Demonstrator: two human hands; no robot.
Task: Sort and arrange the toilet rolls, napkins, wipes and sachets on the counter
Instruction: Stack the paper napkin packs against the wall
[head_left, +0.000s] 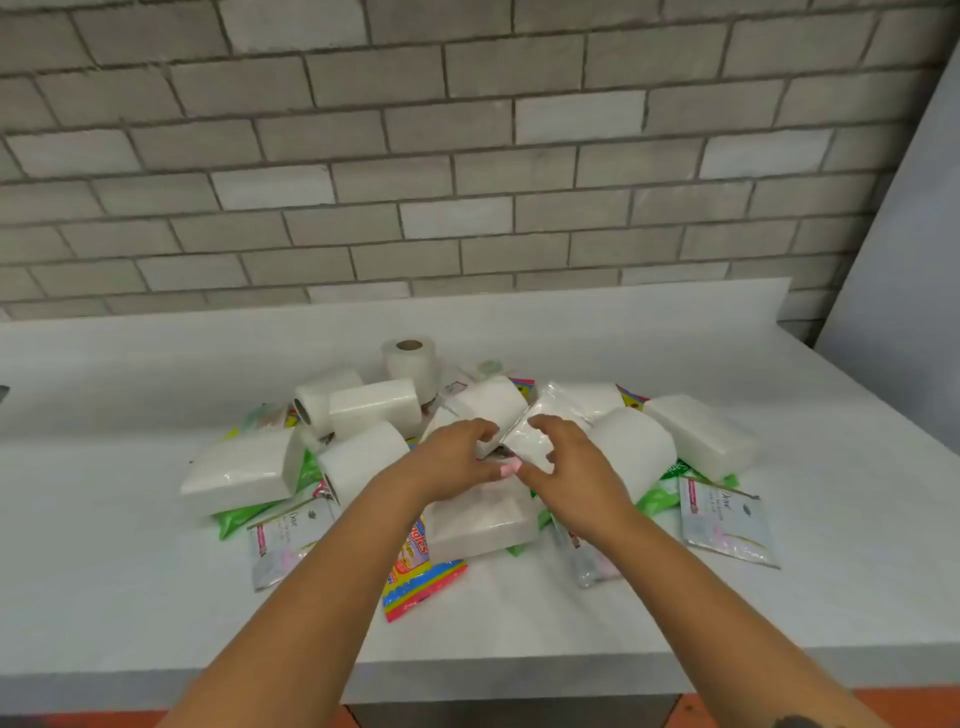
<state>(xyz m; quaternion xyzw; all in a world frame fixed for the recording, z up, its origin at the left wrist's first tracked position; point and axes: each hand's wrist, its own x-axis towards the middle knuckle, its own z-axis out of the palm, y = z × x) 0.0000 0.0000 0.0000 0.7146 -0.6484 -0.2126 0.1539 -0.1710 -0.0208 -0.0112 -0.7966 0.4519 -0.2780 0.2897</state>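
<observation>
A jumbled pile lies mid-counter: several white toilet rolls, one upright (410, 366) at the back, wrapped napkin packs (241, 470) (698, 434), green wipes packs (662, 491), Dove sachets (724, 519) (288, 538) and a rainbow-edged wipes pack (415, 571). My left hand (457, 460) and my right hand (563, 465) meet over the middle of the pile. My right hand's curled fingers grip a clear-wrapped white napkin pack (530, 439). My left hand's fingers curl onto a toilet roll (488, 402) beside it, thumb touching the right hand.
The white counter (130, 571) runs to a low upstand under a grey brick wall (467, 156). A pale panel (904, 260) leans at the right. The counter's front edge (519, 670) is close to me, with an orange floor below.
</observation>
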